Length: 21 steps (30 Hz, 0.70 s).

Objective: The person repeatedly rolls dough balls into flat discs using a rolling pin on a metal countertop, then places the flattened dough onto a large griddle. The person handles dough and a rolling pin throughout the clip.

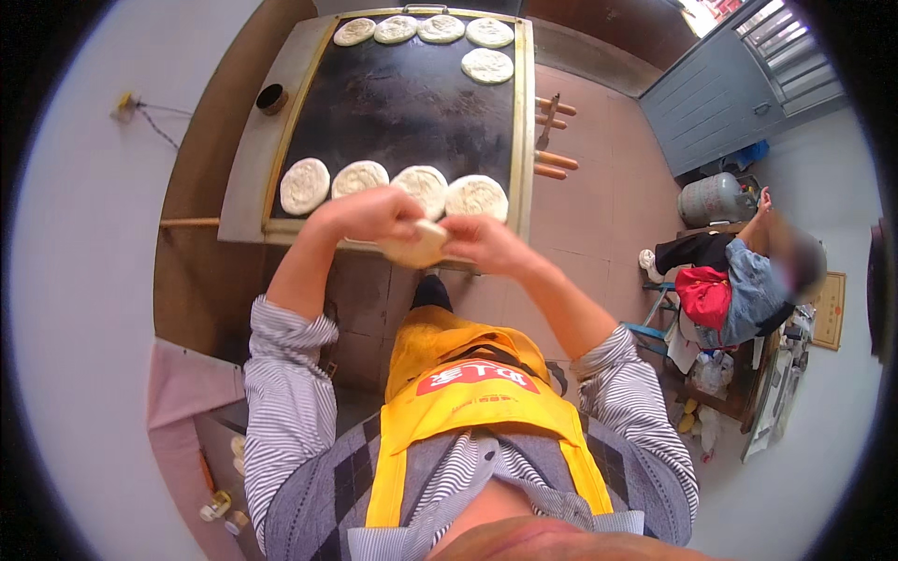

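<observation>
A flat round of pale dough [415, 249] hangs between my two hands, just off the near edge of the griddle; it is partly blurred. My left hand [382, 212] grips its upper left rim, and my right hand [484, 242] pinches its right rim. Below and beyond them lies a black griddle [407, 112] in a brass-coloured frame. Along its near side rest dough rounds, among them one at the left [305, 186] and one at the right [477, 198]. My left hand overlaps part of this row. More rounds [440, 29] line the far edge, with another [487, 66] below the far right one.
A dark metal cup [271, 99] stands on the griddle's left ledge. Wooden handles [558, 160] stick out from the right side. A seated person [754, 280] is at the right, near a gas cylinder [715, 199] and a cluttered table [729, 407]. A grey door [708, 105] is behind.
</observation>
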Each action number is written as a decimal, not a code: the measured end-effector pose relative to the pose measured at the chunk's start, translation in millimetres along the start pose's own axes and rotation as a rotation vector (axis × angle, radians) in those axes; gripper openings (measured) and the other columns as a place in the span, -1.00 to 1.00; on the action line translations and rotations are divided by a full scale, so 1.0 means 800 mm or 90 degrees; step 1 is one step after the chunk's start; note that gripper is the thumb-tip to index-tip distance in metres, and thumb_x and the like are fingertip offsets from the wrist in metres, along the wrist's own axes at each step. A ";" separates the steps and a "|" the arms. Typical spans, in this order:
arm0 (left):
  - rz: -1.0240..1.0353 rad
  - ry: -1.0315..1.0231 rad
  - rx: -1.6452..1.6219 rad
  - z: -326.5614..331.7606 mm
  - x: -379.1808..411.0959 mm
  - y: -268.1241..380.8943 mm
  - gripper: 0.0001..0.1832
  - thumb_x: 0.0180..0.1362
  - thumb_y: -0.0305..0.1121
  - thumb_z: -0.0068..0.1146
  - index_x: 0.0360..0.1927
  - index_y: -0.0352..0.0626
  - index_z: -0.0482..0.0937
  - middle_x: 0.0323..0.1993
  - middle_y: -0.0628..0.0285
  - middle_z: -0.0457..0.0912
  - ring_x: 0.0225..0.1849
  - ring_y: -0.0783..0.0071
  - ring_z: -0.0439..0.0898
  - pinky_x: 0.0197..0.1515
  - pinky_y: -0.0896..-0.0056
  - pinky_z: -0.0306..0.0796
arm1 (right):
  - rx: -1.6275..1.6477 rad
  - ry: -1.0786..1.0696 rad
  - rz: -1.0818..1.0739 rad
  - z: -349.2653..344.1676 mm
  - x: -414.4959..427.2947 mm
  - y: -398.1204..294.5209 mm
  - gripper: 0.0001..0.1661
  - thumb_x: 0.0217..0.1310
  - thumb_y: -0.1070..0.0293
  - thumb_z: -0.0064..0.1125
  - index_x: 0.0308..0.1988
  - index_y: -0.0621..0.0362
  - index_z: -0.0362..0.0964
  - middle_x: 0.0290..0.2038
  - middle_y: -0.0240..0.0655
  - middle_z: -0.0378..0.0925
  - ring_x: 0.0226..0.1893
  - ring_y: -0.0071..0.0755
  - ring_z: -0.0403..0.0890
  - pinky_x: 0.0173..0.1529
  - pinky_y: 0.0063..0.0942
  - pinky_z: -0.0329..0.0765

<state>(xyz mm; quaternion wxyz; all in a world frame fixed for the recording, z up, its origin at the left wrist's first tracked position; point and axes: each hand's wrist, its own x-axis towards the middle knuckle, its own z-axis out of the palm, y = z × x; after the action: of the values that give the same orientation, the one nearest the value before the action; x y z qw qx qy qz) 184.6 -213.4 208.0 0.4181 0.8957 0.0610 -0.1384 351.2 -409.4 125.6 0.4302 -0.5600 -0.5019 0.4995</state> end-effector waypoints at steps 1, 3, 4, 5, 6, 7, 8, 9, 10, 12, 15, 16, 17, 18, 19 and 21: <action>-0.017 0.000 0.020 -0.034 0.035 -0.015 -0.80 0.10 -0.36 0.32 -0.24 -0.25 0.70 -0.45 -0.06 0.64 -0.44 0.24 0.59 -0.31 0.17 0.45 | -0.062 0.038 -0.004 -0.031 0.037 -0.001 -0.66 0.22 0.45 0.29 0.01 0.25 0.60 -0.22 -0.29 0.70 -0.19 -0.49 0.63 -0.01 -0.42 0.58; -0.012 0.009 0.054 -0.097 0.101 -0.072 -0.73 0.11 -0.42 0.33 -0.10 -0.25 0.75 -0.34 0.07 0.76 -0.31 0.39 0.68 -0.19 0.25 0.54 | -0.085 0.090 0.023 -0.082 0.122 -0.013 -0.73 0.25 0.54 0.31 -0.02 0.26 0.60 -0.21 -0.40 0.68 -0.16 -0.58 0.61 0.00 -0.47 0.58; -0.049 0.058 0.073 -0.127 0.132 -0.084 -0.74 0.16 -0.44 0.29 -0.07 -0.26 0.74 -0.29 0.04 0.77 -0.29 0.32 0.71 -0.13 0.24 0.57 | -0.134 0.131 0.021 -0.112 0.161 -0.016 -0.73 0.24 0.53 0.31 -0.03 0.26 0.61 -0.24 -0.36 0.68 -0.18 -0.57 0.61 -0.02 -0.45 0.58; 0.006 0.102 0.118 -0.158 0.158 -0.113 -0.74 0.20 -0.45 0.25 -0.03 -0.26 0.73 -0.23 0.01 0.78 -0.26 0.28 0.72 -0.10 0.21 0.57 | -0.181 0.170 0.011 -0.137 0.202 -0.019 -0.72 0.22 0.53 0.31 -0.04 0.25 0.62 -0.26 -0.32 0.68 -0.20 -0.56 0.61 -0.04 -0.43 0.58; 0.029 0.158 0.118 -0.184 0.186 -0.142 -0.72 0.22 -0.44 0.23 -0.01 -0.23 0.72 -0.17 -0.05 0.76 -0.21 0.16 0.74 -0.07 0.19 0.57 | -0.249 0.223 -0.037 -0.164 0.246 -0.013 -0.72 0.22 0.50 0.29 -0.04 0.22 0.62 -0.24 -0.19 0.69 -0.20 -0.29 0.67 -0.05 -0.32 0.59; 0.039 0.181 0.146 -0.212 0.214 -0.159 -0.72 0.23 -0.42 0.24 0.01 -0.21 0.70 -0.16 -0.08 0.75 -0.16 0.05 0.74 -0.06 0.18 0.57 | -0.318 0.277 -0.079 -0.189 0.282 -0.004 -0.71 0.21 0.48 0.26 -0.04 0.18 0.62 -0.22 -0.07 0.70 -0.20 -0.02 0.73 -0.06 -0.21 0.60; 0.065 0.216 0.188 -0.227 0.241 -0.182 -0.73 0.24 -0.42 0.24 0.01 -0.20 0.70 -0.18 -0.09 0.74 -0.15 0.00 0.73 -0.06 0.15 0.57 | -0.402 0.313 -0.118 -0.215 0.316 0.005 -0.74 0.22 0.47 0.25 -0.06 0.17 0.62 -0.21 -0.04 0.69 -0.18 0.08 0.70 -0.07 -0.16 0.60; 0.090 0.249 0.230 -0.241 0.267 -0.207 -0.73 0.25 -0.41 0.25 0.01 -0.19 0.69 -0.20 -0.10 0.73 -0.14 -0.05 0.73 -0.06 0.12 0.57 | -0.484 0.347 -0.158 -0.236 0.347 0.014 -0.77 0.23 0.47 0.24 -0.09 0.17 0.62 -0.21 -0.02 0.68 -0.16 0.18 0.68 -0.07 -0.11 0.60; 0.049 0.226 0.297 -0.250 0.286 -0.230 -0.69 0.29 -0.36 0.25 0.09 -0.16 0.65 -0.09 -0.04 0.73 -0.02 -0.05 0.69 0.06 0.12 0.55 | -0.515 0.368 -0.152 -0.244 0.375 0.021 -0.79 0.22 0.48 0.19 -0.13 0.18 0.62 -0.20 -0.05 0.69 -0.13 0.18 0.67 -0.01 -0.07 0.59; 0.091 0.168 0.344 -0.252 0.320 -0.288 -0.63 0.30 -0.34 0.24 0.17 -0.11 0.61 0.09 0.01 0.67 0.16 0.01 0.61 0.23 0.10 0.46 | -0.610 0.283 -0.162 -0.268 0.420 0.066 -0.75 0.20 0.51 0.15 -0.11 0.17 0.63 -0.14 -0.11 0.69 -0.06 0.10 0.67 0.07 -0.08 0.56; 0.103 0.226 0.432 -0.223 0.338 -0.353 -0.47 0.35 -0.28 0.20 0.39 -0.02 0.45 0.45 0.12 0.40 0.51 0.13 0.30 0.54 -0.04 0.14 | -0.681 0.244 -0.191 -0.268 0.440 0.113 -0.64 0.16 0.52 0.11 -0.03 0.17 0.62 0.09 -0.11 0.60 0.17 0.02 0.57 0.25 -0.08 0.47; 0.109 0.282 0.420 -0.218 0.342 -0.367 -0.44 0.36 -0.28 0.18 0.42 -0.01 0.41 0.48 0.14 0.36 0.54 0.15 0.26 0.55 -0.08 0.11 | -0.695 0.294 -0.207 -0.264 0.448 0.119 -0.63 0.17 0.51 0.11 -0.01 0.17 0.61 0.14 -0.08 0.57 0.20 0.03 0.54 0.28 -0.08 0.46; 0.115 0.339 0.407 -0.212 0.346 -0.380 -0.42 0.38 -0.27 0.16 0.45 -0.01 0.38 0.51 0.15 0.32 0.56 0.17 0.23 0.57 -0.11 0.07 | -0.709 0.344 -0.224 -0.262 0.455 0.123 -0.61 0.18 0.51 0.11 0.02 0.17 0.61 0.18 -0.06 0.53 0.23 0.05 0.51 0.30 -0.07 0.45; 0.067 0.302 0.417 -0.217 0.352 -0.388 -0.36 0.46 -0.10 0.05 0.54 -0.01 0.25 0.60 0.21 0.16 0.63 0.19 0.09 0.61 -0.11 -0.04 | -0.724 0.333 -0.238 -0.271 0.464 0.118 -0.55 0.21 0.47 0.11 0.12 0.18 0.55 0.25 0.01 0.46 0.29 0.08 0.45 0.36 -0.09 0.40; 0.043 0.297 0.438 -0.213 0.357 -0.395 -0.33 0.47 -0.03 -0.01 0.56 -0.01 0.21 0.62 0.21 0.12 0.64 0.20 0.04 0.61 -0.14 -0.08 | -0.746 0.327 -0.241 -0.270 0.471 0.125 -0.53 0.22 0.44 0.11 0.15 0.20 0.52 0.26 0.00 0.45 0.31 0.07 0.43 0.37 -0.08 0.38; -0.001 0.291 0.484 -0.210 0.367 -0.402 -0.27 0.50 0.12 -0.13 0.59 -0.01 0.13 0.65 0.21 0.04 0.67 0.23 -0.04 0.62 -0.18 -0.16 | -0.797 0.318 -0.250 -0.269 0.489 0.133 -0.48 0.25 0.40 0.10 0.21 0.22 0.47 0.27 -0.02 0.44 0.35 0.05 0.40 0.40 -0.07 0.35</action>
<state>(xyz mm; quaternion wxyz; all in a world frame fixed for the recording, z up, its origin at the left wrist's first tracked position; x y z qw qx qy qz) 425.8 119.9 -12.6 0.0343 0.9934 0.0976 0.0505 577.7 -30.4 -0.5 0.2113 -0.6993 -0.6733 -0.1140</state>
